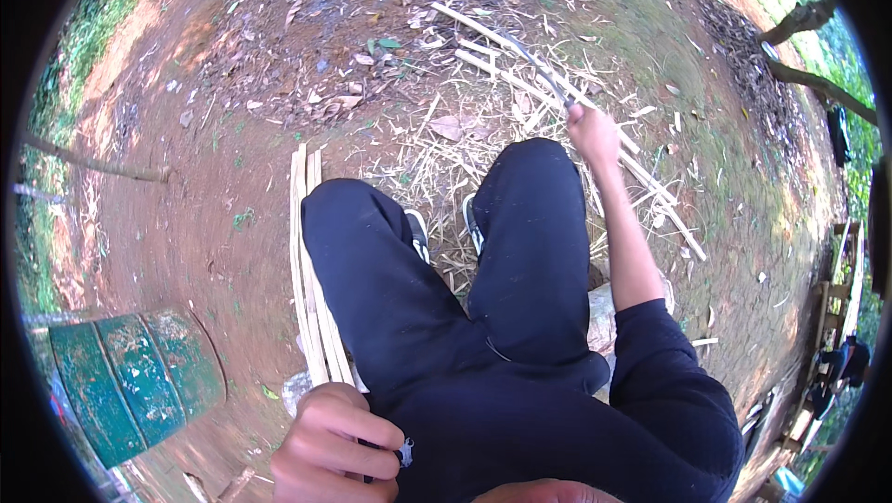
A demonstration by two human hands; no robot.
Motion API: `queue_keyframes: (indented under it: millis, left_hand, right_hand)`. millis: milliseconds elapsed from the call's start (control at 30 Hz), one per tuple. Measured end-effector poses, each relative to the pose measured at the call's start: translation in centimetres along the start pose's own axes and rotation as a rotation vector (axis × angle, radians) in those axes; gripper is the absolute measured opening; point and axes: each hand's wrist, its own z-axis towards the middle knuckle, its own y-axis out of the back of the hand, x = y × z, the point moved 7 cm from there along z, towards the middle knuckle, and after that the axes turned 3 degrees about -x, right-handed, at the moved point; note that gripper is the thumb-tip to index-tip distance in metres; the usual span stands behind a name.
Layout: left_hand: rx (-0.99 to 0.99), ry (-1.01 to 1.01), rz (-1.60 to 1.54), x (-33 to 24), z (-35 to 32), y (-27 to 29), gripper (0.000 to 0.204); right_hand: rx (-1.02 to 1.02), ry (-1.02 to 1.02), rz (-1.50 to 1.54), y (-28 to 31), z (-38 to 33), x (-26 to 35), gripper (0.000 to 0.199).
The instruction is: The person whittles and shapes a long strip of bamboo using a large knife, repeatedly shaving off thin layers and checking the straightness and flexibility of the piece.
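right hand (593,131) gripping curved blade (534,62), seemingly

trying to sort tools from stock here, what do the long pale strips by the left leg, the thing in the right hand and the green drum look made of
Pale strips: probably split bamboo or similar cane, matte, straw-coloured, long and thin.
Curved blade held in the right hand: looks like metal, thin, grey, slightly shiny.
Green drum: likely painted metal, ribbed, paint worn and dirt-stained; plastic is possible.
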Motion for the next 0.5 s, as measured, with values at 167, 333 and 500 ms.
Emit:
queue_keyframes:
  millis: [167, 333, 500]
  left_hand:
    - [0.061, 0.012, -0.085, 3.0, 0.9, -1.1, 0.080]
    - [0.215, 0.284, -0.040, 6.6, 1.1, -1.2, 0.049]
    - [0.066, 0.595, 0.315, 13.5, 1.9, 2.4, 0.018]
  right_hand:
    - [0.157, -0.086, 0.079, -10.1, -4.9, -4.5, 0.048]
    - [0.343, -0.052, 0.079, -17.7, -7.3, -6.4, 0.041]
    - [0.342, 0.013, 0.083, -23.4, -7.0, -9.7, 0.043]
